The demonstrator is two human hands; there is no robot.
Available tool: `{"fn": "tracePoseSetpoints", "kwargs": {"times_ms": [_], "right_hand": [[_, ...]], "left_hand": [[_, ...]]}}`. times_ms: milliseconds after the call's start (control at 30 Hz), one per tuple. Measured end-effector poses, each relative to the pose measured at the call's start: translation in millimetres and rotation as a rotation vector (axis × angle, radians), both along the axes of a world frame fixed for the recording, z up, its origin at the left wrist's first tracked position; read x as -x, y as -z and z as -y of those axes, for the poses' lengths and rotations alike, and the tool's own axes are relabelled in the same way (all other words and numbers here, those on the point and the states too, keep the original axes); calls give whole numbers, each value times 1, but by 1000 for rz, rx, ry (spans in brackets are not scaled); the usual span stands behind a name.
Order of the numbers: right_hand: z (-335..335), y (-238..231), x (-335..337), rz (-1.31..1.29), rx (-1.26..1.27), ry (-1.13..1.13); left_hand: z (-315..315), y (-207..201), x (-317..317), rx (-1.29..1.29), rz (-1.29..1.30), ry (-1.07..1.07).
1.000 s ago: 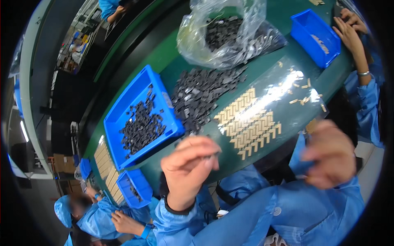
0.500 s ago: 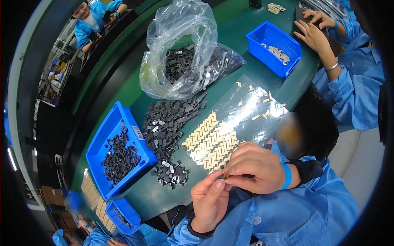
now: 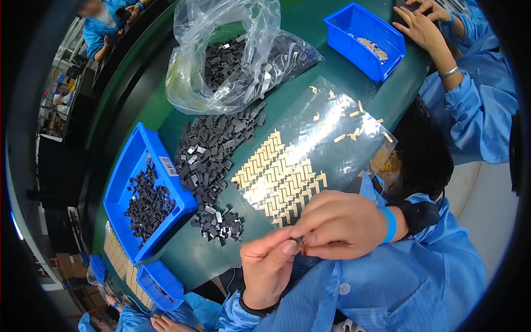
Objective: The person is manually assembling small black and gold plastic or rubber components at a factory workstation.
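My left hand (image 3: 268, 268) and my right hand (image 3: 345, 227) meet at the fingertips in front of my chest. Thumb and forefinger of the left pinch a small dark part (image 3: 299, 240), mostly covered by the fingers. The right fingers close in on that same part, and a tiny brownish bit (image 3: 304, 250) shows at their tips. Just beyond the hands lies a clear plastic sheet (image 3: 337, 157) bearing rows of small cream-gold strips (image 3: 282, 180), with loose ones scattered at its far end. Left of the sheet is a heap of small black parts (image 3: 207, 149).
An open clear bag (image 3: 191, 88) of black parts stands beyond the heap. A large blue bin (image 3: 119, 207) and a small blue bin (image 3: 160, 285) hold black parts at left. Far right, another blue bin (image 3: 348, 41) holds pale pieces, near another person's hands (image 3: 423, 30).
The view has shifted, so the table things sit higher and further left. My hands remain joined at the fingertips, with the left fingers now laid flatter over the small part.
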State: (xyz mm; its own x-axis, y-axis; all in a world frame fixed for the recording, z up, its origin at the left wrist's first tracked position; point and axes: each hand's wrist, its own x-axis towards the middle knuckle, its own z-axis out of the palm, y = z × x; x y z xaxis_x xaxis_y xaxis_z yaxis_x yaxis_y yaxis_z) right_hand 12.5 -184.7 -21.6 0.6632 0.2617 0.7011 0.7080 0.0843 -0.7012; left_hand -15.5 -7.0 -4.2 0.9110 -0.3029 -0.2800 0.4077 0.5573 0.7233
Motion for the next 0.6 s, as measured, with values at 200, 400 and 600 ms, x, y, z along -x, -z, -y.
{"fn": "tracePoseSetpoints", "kwargs": {"times_ms": [200, 400, 600], "right_hand": [[-20, 5, 14, -762, -517, -27], [-22, 8, 11, -788, -450, -40], [-19, 16, 6, -706, -336, -17]], "left_hand": [[12, 7, 0, -46, 132, -123], [13, 11, 0, -243, 223, -182], [12, 11, -1, -347, 251, -182]]}}
